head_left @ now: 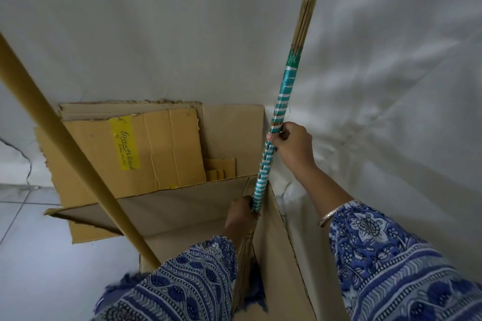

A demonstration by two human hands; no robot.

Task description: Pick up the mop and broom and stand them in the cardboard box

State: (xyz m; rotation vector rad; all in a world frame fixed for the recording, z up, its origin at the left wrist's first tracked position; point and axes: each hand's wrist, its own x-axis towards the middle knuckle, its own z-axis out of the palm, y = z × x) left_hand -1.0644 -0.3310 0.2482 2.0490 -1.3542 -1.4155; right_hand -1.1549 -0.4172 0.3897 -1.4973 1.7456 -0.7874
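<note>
The broom (283, 91) has a handle wrapped in teal and white bands and stands nearly upright at the right inner corner of the open cardboard box (284, 237). My right hand (292, 147) grips the handle at mid height. My left hand (241, 212) grips it lower, just above the straw bristles that reach down into the box. The mop's plain tan pole (65, 146) leans diagonally from the upper left down into the box. Its blue fringe (125, 283) shows by my left sleeve.
Flat cardboard sheets (156, 148), one with a yellow label, lean inside the box's far side. A white cloth backdrop (260, 21) hangs behind and to the right. Pale floor tiles (31, 255) lie to the left of the box.
</note>
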